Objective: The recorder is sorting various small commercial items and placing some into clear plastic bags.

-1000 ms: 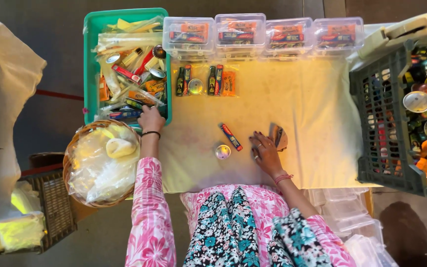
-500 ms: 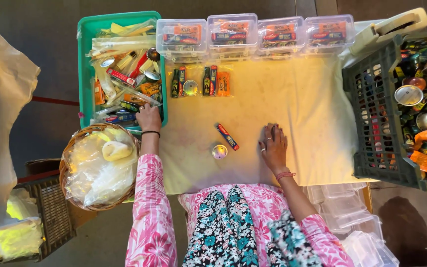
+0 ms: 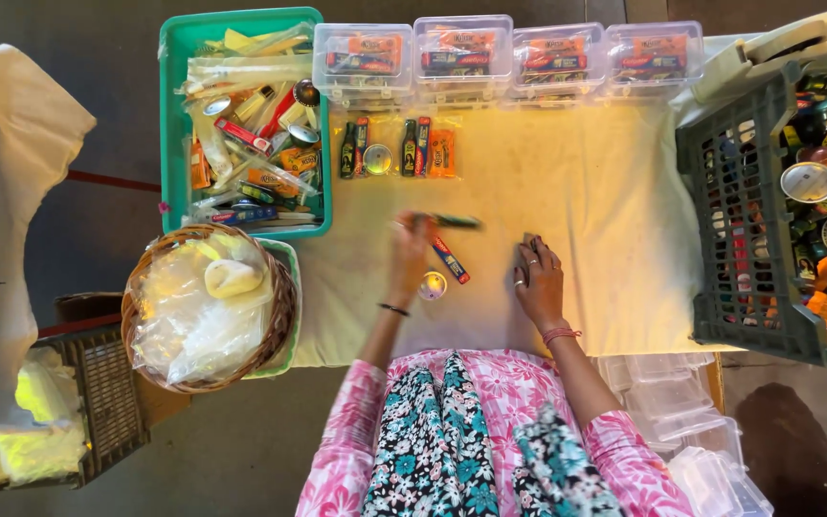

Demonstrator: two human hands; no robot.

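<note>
left hand [image 3: 412,251] lifts green tube [image 3: 452,221]; right hand [image 3: 539,280] on cloth [image 3: 586,191]

I am holding a slim dark-green tube [image 3: 454,221] level in my left hand [image 3: 412,251] above the pale cloth, its outline blurred. A red-and-blue stick [image 3: 450,259] is lying slantwise just beneath it, a small round tin [image 3: 432,284] resting beside, while my right hand [image 3: 539,280] is pressing flat on the cloth nearby.
</note>
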